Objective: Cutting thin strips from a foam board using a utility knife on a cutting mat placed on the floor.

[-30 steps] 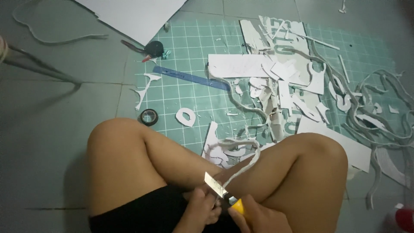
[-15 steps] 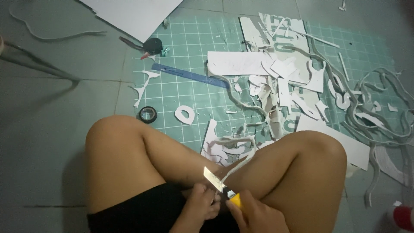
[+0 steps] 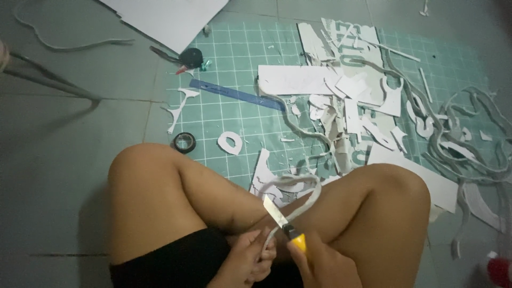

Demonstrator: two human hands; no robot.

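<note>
Hands meet low between the crossed legs: the right hand [image 3: 325,264] grips a yellow-handled knife [image 3: 285,225], blade up-left against a curved white strip [image 3: 298,205] that the left hand [image 3: 248,261] pinches. Beyond the knees lies a green cutting mat [image 3: 250,114] with white scraps [image 3: 352,101] and a blue ruler [image 3: 234,94].

Cutting mat [image 3: 245,112]: teal green, ruled with a white square grid; ruler [image 3: 234,95]: blue; tape roll [image 3: 184,142]: black; foam scraps [image 3: 346,101] and curved strip [image 3: 298,200]: white to pale grey. Utility knife [image 3: 284,224]: silver blade, yellow handle; shorts [image 3: 176,261]: black. Floor [image 3: 64,138]: dull grey-green tiles with darker joints; board [image 3: 170,16]: plain white.
</note>
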